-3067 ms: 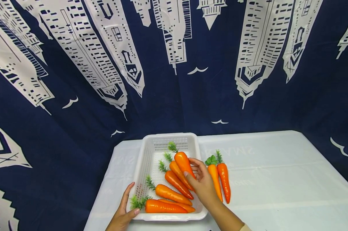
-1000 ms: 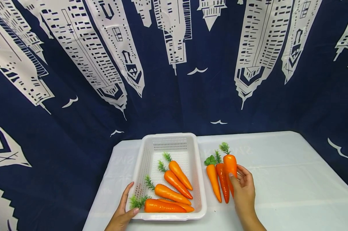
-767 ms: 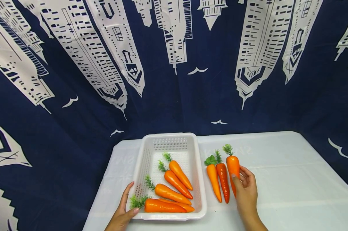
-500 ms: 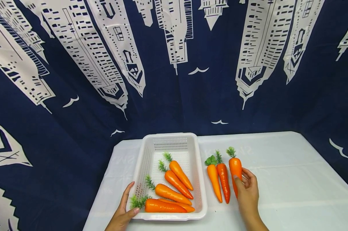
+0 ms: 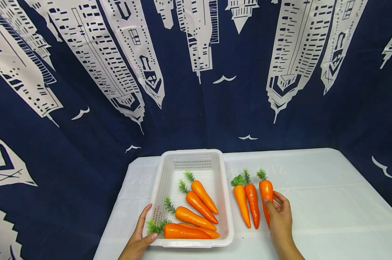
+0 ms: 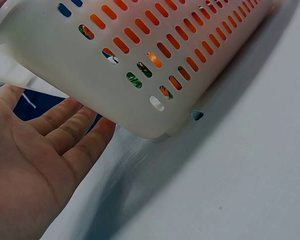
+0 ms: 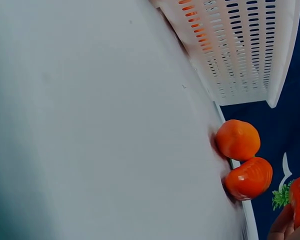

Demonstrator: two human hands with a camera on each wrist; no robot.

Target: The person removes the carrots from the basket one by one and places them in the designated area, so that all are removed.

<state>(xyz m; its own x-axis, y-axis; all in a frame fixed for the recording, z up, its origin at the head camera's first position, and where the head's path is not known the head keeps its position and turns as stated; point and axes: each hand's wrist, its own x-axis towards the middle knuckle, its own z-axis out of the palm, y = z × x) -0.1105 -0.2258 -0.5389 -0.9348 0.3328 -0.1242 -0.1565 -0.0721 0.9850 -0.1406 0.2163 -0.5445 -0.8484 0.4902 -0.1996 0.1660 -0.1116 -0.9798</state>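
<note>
The right hand curls its fingers round a carrot right of the basket; the left hand, fingers nearly straight, touches the basket's near-left corner. Best lower the carrot flat, clear of the pair nearer the basket, before letting go.

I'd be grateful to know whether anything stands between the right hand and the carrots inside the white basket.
Yes: the right hand grips a top-heavy carrot, and left of it a yellower carrot and a redder carrot lie on the table, with the white basket's side wall beyond them.
</note>
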